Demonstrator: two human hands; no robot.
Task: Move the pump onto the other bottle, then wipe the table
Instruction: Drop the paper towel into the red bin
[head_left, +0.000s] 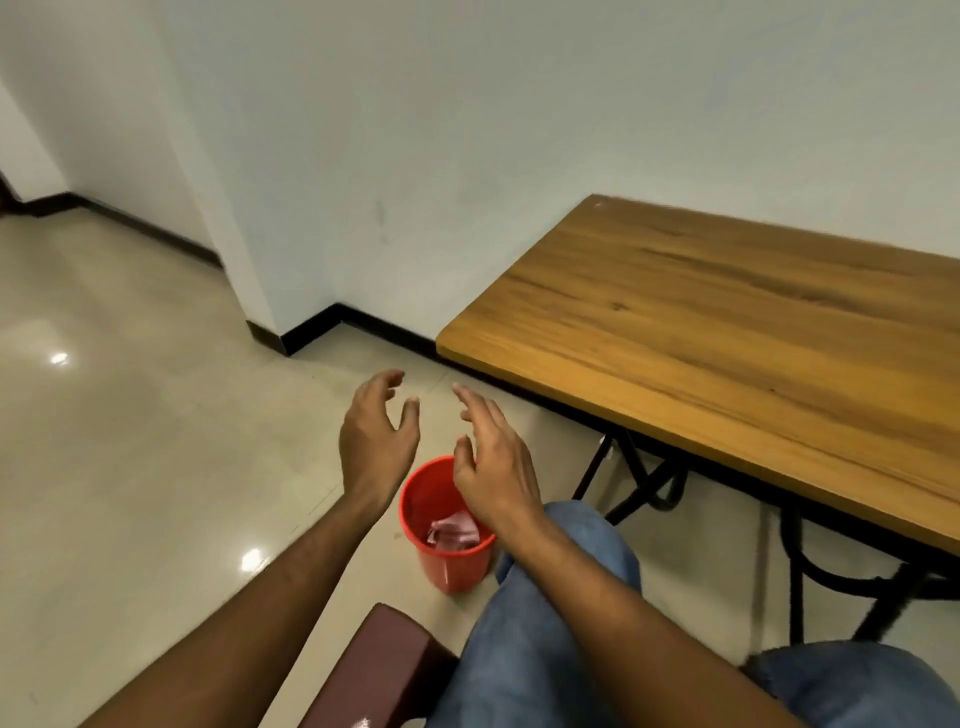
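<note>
My left hand (376, 434) and my right hand (493, 457) hover side by side over the floor, both with fingers spread and holding nothing. Just below them stands a red bin (452, 564) on the tiles, with a crumpled pinkish-white wipe (452, 531) lying inside it. My right hand partly covers the bin's rim. The wooden table (727, 332) fills the right side of the view; the part I see bears nothing. No bottle or pump shows anywhere in the head view.
The table stands on black metal legs (649, 483) against a white wall. My knees in blue jeans (524, 639) sit beside the bin. A dark maroon seat edge (384, 660) is at the bottom. Glossy beige floor tiles (130, 415) stretch to the left.
</note>
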